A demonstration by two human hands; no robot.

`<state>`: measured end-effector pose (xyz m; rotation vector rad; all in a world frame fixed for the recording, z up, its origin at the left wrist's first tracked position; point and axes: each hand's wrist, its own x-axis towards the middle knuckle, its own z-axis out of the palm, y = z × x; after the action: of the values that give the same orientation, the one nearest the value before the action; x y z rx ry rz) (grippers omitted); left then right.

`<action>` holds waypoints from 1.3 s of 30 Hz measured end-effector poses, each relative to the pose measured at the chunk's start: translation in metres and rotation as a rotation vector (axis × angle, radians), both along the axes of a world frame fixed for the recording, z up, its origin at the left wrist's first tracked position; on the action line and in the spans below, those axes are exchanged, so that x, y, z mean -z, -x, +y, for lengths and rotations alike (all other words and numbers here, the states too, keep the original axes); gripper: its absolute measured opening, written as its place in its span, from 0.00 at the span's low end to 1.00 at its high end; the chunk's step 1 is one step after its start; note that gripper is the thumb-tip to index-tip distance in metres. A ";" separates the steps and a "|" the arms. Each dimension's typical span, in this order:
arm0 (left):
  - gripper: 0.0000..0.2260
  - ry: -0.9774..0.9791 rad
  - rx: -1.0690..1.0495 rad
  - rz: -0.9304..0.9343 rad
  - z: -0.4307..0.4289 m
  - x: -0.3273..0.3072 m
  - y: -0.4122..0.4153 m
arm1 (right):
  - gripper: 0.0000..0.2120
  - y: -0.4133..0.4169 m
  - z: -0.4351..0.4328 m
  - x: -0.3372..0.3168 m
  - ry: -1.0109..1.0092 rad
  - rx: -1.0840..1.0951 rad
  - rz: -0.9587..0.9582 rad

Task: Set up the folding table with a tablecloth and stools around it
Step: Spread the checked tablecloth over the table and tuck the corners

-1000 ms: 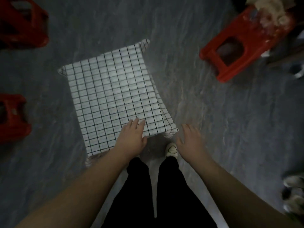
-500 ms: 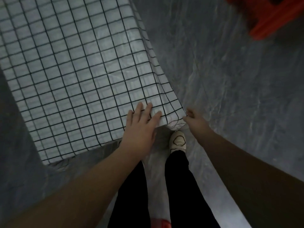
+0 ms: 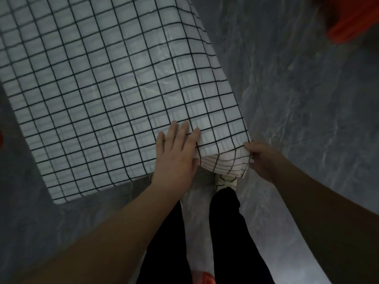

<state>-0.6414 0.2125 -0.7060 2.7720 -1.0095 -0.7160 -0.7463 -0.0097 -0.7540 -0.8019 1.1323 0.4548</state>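
At the person's feet, out towards eleven o'clock, the checked tablecloth lies spread flat over the low tabletop, which it hides completely. It is white with a thin black grid, and light shines off it in the middle. Its near edge runs from about eight o'clock across to the corner at the centre, where the cloth folds over and hangs down in a short flap.

The left hand lies palm down on the cloth just inside that corner. Its grip is slack, the fingers straight and together, pressing on the fabric. The right hand is at the corner's outer side, towards three o'clock of the left hand. Its grip is closed on the hanging flap, with the edge of the cloth caught between thumb and curled fingers.

Directly below the flap a pale shoe shows on the grey marbled floor, with black trousers running down to six o'clock. A red stool sits blurred at one o'clock, well apart from the cloth, and a scrap of something red shows at six o'clock
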 end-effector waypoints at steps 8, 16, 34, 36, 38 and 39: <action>0.32 -0.028 -0.019 0.011 -0.010 0.003 0.002 | 0.05 -0.001 -0.014 0.010 0.149 0.078 0.067; 0.33 -0.034 -0.033 -0.004 -0.012 0.005 0.005 | 0.32 -0.002 0.018 0.000 1.114 -0.606 -0.160; 0.34 -0.035 -0.015 0.007 -0.010 0.008 0.004 | 0.29 0.001 0.074 0.044 0.920 -0.873 -0.186; 0.33 -0.034 -0.021 0.006 -0.011 0.008 0.004 | 0.34 0.011 0.069 0.050 0.926 -0.938 -0.174; 0.34 -0.032 -0.024 -0.004 -0.011 0.009 0.005 | 0.42 0.018 0.064 0.062 0.878 -0.895 -0.149; 0.35 -0.031 -0.022 -0.009 -0.010 0.011 0.006 | 0.46 0.021 0.064 0.071 0.843 -0.858 -0.150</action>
<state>-0.6470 0.2021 -0.7165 2.8104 -0.9759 -0.7228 -0.7678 0.0547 -0.8247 -2.0534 0.7701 0.6030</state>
